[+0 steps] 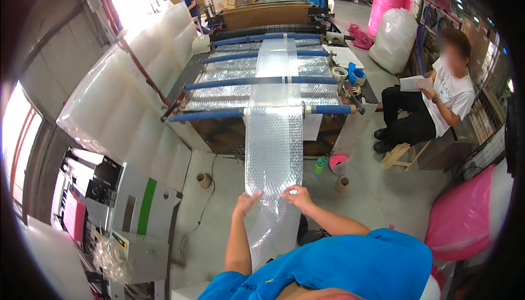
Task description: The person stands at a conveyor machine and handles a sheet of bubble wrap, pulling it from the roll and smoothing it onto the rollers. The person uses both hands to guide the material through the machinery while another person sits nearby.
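Blue shirt (350, 264) | left grip (248, 203): pinching bubble wrap (273, 152) | right grip (298, 197): likewise

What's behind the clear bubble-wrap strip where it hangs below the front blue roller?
Either side of the bubble-wrap strip, the machine's dark front shows, plus a white sheet at its right edge. What lies directly behind the strip can't be made out.

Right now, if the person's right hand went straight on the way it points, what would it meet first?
Most likely the bubble wrap, whose right edge the right hand seems to pinch, though depth is unclear.
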Demonstrator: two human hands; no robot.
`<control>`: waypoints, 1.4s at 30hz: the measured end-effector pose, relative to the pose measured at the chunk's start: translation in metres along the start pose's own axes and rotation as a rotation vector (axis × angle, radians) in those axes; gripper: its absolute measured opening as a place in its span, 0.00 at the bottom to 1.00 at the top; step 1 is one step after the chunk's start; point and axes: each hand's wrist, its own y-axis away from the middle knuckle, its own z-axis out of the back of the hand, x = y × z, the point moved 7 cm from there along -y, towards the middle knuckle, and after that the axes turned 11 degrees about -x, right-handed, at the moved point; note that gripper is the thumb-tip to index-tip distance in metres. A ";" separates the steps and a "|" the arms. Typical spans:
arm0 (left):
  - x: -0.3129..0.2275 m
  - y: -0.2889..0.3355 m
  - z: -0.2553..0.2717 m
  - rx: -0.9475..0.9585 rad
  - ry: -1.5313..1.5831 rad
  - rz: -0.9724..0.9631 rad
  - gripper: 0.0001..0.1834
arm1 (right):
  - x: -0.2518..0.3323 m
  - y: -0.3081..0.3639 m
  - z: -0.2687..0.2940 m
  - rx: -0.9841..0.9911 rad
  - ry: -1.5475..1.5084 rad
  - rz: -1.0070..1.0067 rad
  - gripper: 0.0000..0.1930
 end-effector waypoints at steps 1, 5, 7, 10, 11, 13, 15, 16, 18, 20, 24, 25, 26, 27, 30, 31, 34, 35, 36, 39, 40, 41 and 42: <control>0.010 -0.006 -0.002 -0.016 0.029 -0.019 0.39 | -0.009 0.010 -0.004 0.040 0.053 -0.021 0.12; 0.002 0.023 0.011 -0.044 0.124 0.001 0.38 | -0.008 0.027 -0.010 0.071 0.079 0.001 0.13; -0.001 0.039 0.024 -0.070 0.080 -0.034 0.37 | -0.006 0.027 -0.003 0.038 0.130 0.022 0.14; 0.006 0.064 0.036 -0.091 0.014 -0.078 0.36 | -0.002 0.029 0.004 -0.032 0.251 0.136 0.13; 0.024 0.059 0.033 -0.071 0.062 -0.082 0.36 | -0.001 0.030 0.003 -0.046 0.303 0.197 0.13; 0.040 0.055 0.027 -0.021 0.069 -0.065 0.35 | -0.013 0.028 0.000 0.001 0.091 0.104 0.11; 0.027 0.077 0.034 -0.050 0.050 -0.098 0.35 | -0.017 0.035 0.000 0.072 -0.071 -0.031 0.11; 0.024 0.086 0.037 -0.068 0.043 -0.115 0.35 | -0.022 0.043 -0.005 0.141 -0.057 -0.098 0.11; 0.038 0.098 0.035 0.049 0.060 -0.113 0.35 | -0.032 0.068 -0.015 0.275 -0.028 -0.230 0.12; 0.050 0.113 0.038 0.080 0.016 -0.105 0.35 | -0.039 0.080 -0.015 0.269 0.065 -0.273 0.12; 0.065 0.134 0.057 -0.232 -0.158 -0.123 0.34 | -0.037 0.083 -0.011 0.182 0.131 -0.153 0.11; 0.069 0.134 0.058 -0.255 -0.132 -0.138 0.33 | -0.037 0.079 -0.011 0.164 0.138 -0.115 0.11; 0.074 0.132 0.062 -0.284 -0.107 -0.154 0.32 | -0.034 0.080 -0.013 0.150 0.142 -0.075 0.11; 0.080 0.129 0.066 -0.313 -0.083 -0.171 0.32 | -0.035 0.082 -0.014 0.153 0.112 -0.089 0.11; 0.104 0.119 0.063 -0.240 0.228 -0.100 0.26 | -0.039 0.085 -0.013 0.136 0.001 -0.107 0.10; 0.109 0.117 0.061 -0.207 0.258 -0.115 0.25 | -0.045 0.082 -0.011 0.117 -0.050 -0.094 0.09; 0.113 0.112 0.062 -0.207 0.246 -0.164 0.21 | -0.053 0.082 -0.009 0.110 -0.101 -0.101 0.08; 0.117 0.108 0.063 -0.276 0.175 -0.179 0.21 | -0.054 0.082 -0.009 0.119 -0.098 -0.110 0.08; 0.119 0.104 0.065 -0.347 0.102 -0.192 0.20 | -0.054 0.081 -0.012 0.122 -0.092 -0.116 0.08; 0.129 0.101 0.068 -0.486 -0.063 -0.156 0.18 | -0.056 0.079 -0.022 0.142 -0.058 -0.167 0.08; 0.131 0.100 0.065 -0.481 -0.056 -0.138 0.18 | -0.062 0.074 -0.022 0.119 -0.020 -0.201 0.08; 0.133 0.102 0.062 -0.492 -0.040 -0.107 0.18 | -0.068 0.070 -0.021 0.115 0.029 -0.232 0.09; 0.140 0.107 0.060 -0.513 -0.025 -0.059 0.17 | -0.078 0.069 -0.021 0.126 0.087 -0.269 0.09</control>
